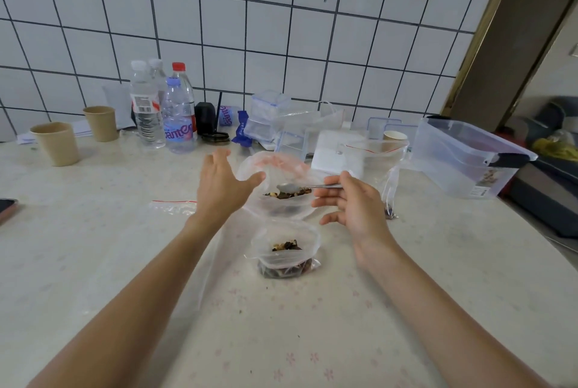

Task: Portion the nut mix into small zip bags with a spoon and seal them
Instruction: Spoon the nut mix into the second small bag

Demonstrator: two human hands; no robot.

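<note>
Left hand [223, 182] splayed, grip open — right hand [353, 203] pinches spoon [300, 188].

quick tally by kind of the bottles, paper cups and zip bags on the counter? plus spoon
Upright plastic bottles: 4, first
Paper cups: 3, first
Zip bags holding nut mix: 2, far bag, near bag
Flat empty zip bags with red strip: 2, left, right
Spoon: 1, pinched in the right hand
Total: 12
</note>
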